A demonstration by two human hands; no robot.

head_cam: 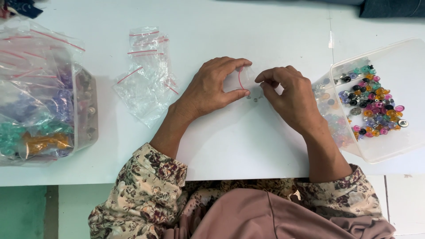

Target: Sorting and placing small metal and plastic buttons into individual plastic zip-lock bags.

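At table centre | left hand [211, 90] grip pinching small bag [246, 79] | right hand [290, 95] grip pinching it too (knuckles up)

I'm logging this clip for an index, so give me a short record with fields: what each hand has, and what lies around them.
left hand: holds a small clear zip bag open between thumb and fingers
right hand: fingers pinched at the bag's mouth
under the hands: a few tiny beads on the white table
right side: tilted clear tub of mixed coloured beads
left side: heap of empty zip bags; container of filled bags
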